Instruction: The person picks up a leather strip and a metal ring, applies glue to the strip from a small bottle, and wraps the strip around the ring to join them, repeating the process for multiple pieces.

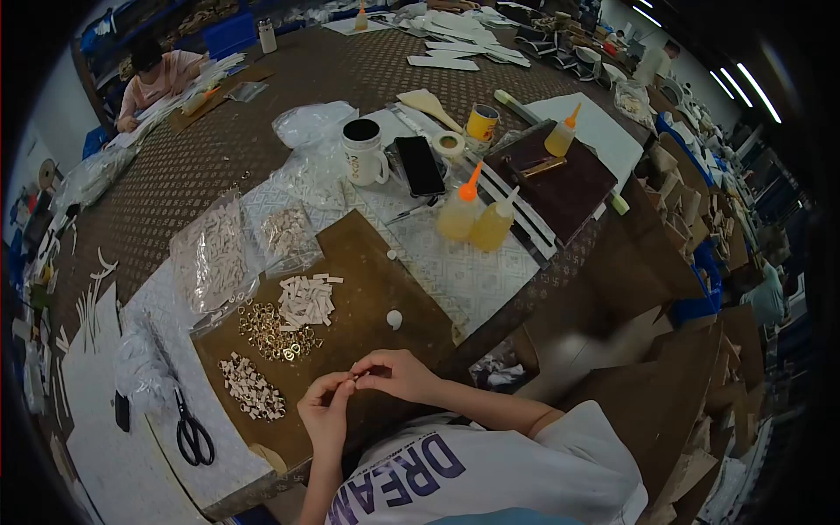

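Note:
My left hand [325,409] and my right hand [398,374] meet over the near edge of a brown board [367,271], thumbs and fingertips pinched together. Something tiny and pale sits between the fingertips, too small to make out. Just left of my hands is a pile of small pale pieces with metal parts [252,387]. Behind it lie a heap of gold metal rings [262,328] and a pile of short white strips [308,299]. A small white pot [394,319] stands on the board beyond my right hand.
Black scissors [194,433] lie at the left. Clear bags of pieces [210,254] rest behind the board. Farther back are a white mug [362,153], a phone [419,166] and bottles of yellow liquid [458,214]. Another person [157,79] sits across the table.

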`<state>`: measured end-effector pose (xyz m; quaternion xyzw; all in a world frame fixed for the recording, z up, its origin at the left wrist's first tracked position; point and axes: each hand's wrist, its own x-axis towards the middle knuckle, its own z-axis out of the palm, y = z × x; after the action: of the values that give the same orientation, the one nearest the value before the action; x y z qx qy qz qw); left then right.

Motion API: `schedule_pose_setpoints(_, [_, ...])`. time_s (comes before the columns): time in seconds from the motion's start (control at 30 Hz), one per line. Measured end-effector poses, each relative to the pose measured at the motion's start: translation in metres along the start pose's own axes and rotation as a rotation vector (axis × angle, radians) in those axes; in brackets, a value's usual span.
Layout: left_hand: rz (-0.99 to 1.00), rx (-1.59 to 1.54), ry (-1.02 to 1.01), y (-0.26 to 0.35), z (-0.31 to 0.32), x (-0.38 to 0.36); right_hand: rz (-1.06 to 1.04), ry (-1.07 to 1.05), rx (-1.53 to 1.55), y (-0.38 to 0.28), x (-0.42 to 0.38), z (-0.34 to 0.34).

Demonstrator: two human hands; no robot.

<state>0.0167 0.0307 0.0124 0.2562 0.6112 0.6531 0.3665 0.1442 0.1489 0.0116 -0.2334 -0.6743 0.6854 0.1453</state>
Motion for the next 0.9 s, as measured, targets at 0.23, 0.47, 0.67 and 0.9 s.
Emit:
schedule_pose_setpoints(0.23, [0.037, 0.113, -0.053, 0.0, -0.025, -0.003, -0.145, -0.148, -0.135, 0.003, 0.01, 0.01])
schedule_pose_setpoints(0.47, [-0.052, 0.046, 0.011, 0.004, -0.038, -0.011, -0.029, -0.188, 0.182, 0.02, 0.019, 0.037])
schedule_pose_setpoints(0.67, [0.09, 0.244, 0.087, 0.003, -0.044, -0.019, -0.112, -0.158, 0.093, 0.024, 0.024, 0.053])
schedule_pose_setpoints(0.9, [0.202, 0.553, 0.254, 0.0, -0.068, -0.002, -0.029, -0.09, 0.147, 0.023, 0.027, 0.059])
